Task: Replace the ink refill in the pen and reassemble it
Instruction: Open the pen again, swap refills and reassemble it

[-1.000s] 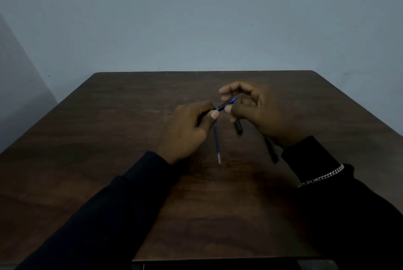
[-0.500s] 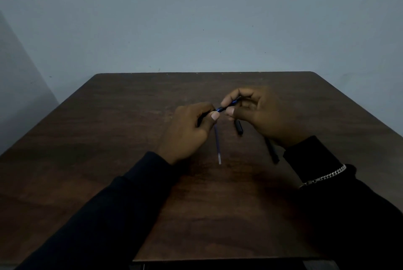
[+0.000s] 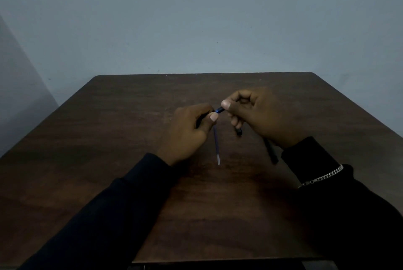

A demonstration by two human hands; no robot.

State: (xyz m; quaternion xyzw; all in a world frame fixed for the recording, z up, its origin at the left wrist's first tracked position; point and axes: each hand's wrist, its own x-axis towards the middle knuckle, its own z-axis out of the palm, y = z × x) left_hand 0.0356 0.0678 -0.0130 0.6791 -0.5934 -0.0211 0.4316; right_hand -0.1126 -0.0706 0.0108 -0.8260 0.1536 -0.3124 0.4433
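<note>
Now I am pushing the pen parts together above the table (image 3: 113,160).

My left hand (image 3: 185,132) is curled tight around the dark pen barrel (image 3: 199,120), and my right hand (image 3: 259,114) pinches the little blue pen piece (image 3: 219,110) that pokes out of it. The pen points from low on my left to high on my right, right between my two thumbs, so I think I must push straight along that line. A spare blue refill (image 3: 216,145) lies flat on the table under my hands, pointing at me. Two more dark bits lie under my right hand; I cannot tell what they are.
</note>
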